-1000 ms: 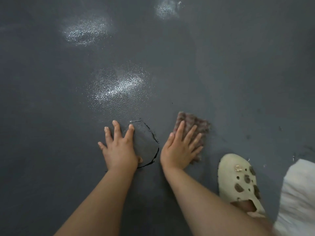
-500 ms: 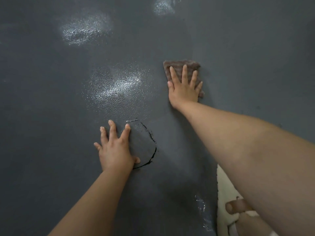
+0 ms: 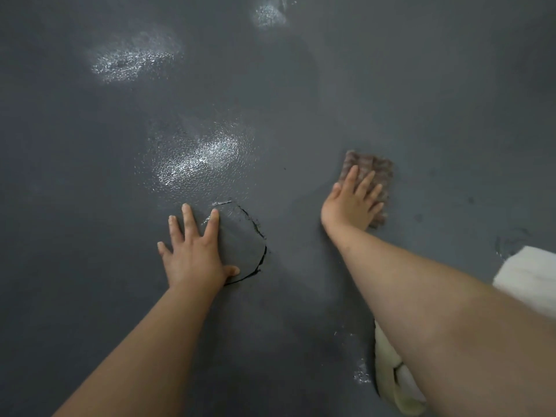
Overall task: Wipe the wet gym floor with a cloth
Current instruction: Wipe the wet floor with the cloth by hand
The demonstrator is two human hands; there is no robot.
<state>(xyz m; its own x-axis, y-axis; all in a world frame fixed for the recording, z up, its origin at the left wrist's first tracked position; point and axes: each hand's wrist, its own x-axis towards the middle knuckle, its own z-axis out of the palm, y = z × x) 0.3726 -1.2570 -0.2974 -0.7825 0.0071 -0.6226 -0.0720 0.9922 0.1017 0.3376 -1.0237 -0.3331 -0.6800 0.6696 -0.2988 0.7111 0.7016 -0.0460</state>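
Observation:
A brown folded cloth lies flat on the dark grey gym floor, right of centre. My right hand presses on it with straight spread fingers, covering its lower half. My left hand rests flat on the floor with fingers spread, just left of a curved crack in the floor covering. Shiny wet patches glisten ahead of my left hand, with another patch farther up left.
A third wet patch shows at the top edge. A pale clog shoe sits under my right forearm at the bottom right. White fabric lies at the right edge. A few small droplets glint beside the shoe.
My right hand has pulled the cloth back toward me and to the right, after pushing it far forward half a second ago. My left hand has stayed planted by the crack.

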